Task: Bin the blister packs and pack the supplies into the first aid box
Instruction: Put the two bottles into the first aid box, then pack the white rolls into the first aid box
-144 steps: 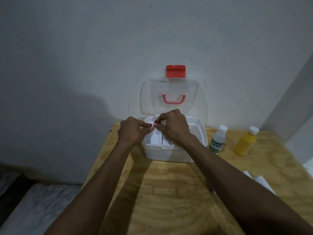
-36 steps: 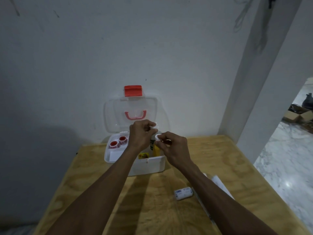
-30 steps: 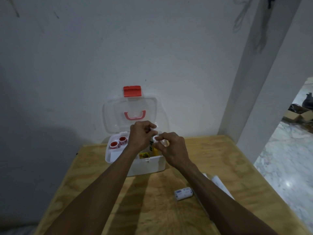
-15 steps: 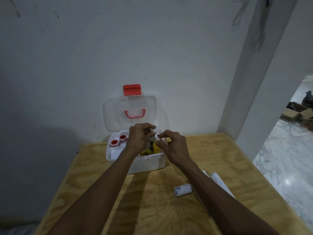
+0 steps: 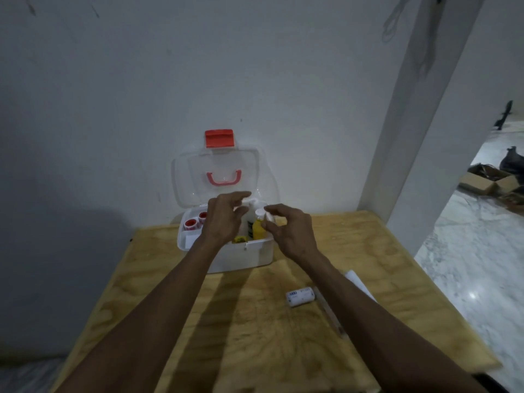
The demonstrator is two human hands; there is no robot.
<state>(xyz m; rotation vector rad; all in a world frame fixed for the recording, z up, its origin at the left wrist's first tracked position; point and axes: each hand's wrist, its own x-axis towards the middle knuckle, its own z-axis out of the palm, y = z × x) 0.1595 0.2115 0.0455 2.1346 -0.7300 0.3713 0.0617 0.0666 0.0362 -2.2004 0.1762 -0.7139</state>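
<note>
Open first aid box (image 5: 241, 258) on far side of table (image 5: 255, 336), against wall.

Lid (image 5: 218, 177) upright behind box. Two tape rolls (image 5: 195, 221) in left compartment, two bottles (image 5: 256, 228) in right (partly hidden behind hands). Bandage roll (image 5: 300, 297) on table, near and right of box; flat packets (image 5: 358, 285) just right of that.

Dim room. Plain white wall (image 5: 198, 66) far; plywood table (image 5: 255, 321) against it; white pillar (image 5: 419, 123) right; marble floor (image 5: 476, 279) beyond.
</note>
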